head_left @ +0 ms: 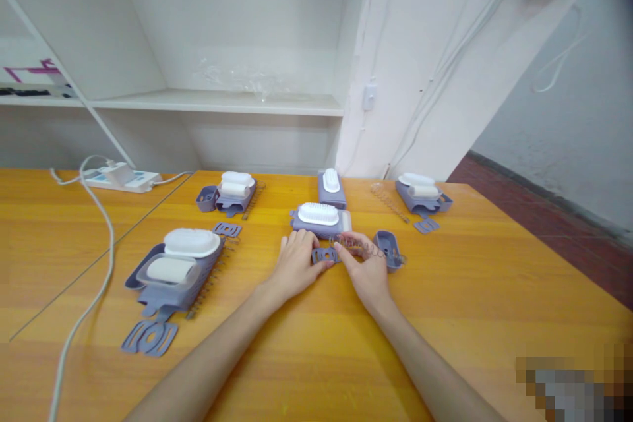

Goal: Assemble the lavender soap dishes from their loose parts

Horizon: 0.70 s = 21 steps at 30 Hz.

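My left hand [297,262] pinches the left end of a small grey-purple slotted plate [325,255] between thumb and fingers. Closed on a thin coil spring [378,252], my right hand [364,269] sits at the plate's right end. The spring stretches rightward past the fingers, over a grey-purple end cup [388,249]. Right behind both hands lies a grey-purple case [316,229] topped by a white bristled brush [318,213]. Part of the plate's right end and part of the spring are hidden by my right fingers.
Similar sets lie around: a near-left case [198,280] with a loose plate [150,338], a far-left case [232,204], a far-right case [420,198] and one behind [332,194]. A white cable [106,264] runs from a power strip [121,178]. Shelving [217,100] stands behind the table.
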Each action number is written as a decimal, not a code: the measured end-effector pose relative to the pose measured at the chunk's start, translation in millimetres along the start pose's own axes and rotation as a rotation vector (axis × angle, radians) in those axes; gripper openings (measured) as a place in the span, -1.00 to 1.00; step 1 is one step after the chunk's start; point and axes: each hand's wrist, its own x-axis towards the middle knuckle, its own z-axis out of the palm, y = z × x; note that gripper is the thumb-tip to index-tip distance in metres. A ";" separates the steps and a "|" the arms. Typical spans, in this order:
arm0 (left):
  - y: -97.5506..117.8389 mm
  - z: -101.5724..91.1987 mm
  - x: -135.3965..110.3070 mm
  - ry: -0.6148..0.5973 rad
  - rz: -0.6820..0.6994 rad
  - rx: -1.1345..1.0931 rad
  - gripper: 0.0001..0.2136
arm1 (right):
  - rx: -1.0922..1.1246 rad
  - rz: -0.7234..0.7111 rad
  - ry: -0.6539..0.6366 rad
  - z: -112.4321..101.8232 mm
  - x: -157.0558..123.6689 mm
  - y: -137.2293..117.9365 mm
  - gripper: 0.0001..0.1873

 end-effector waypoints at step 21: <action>1.6 -1.5 -2.8 -0.038 -0.027 -0.743 -0.70 | 0.217 0.082 -0.011 0.1 -2.1 -7.8 -0.72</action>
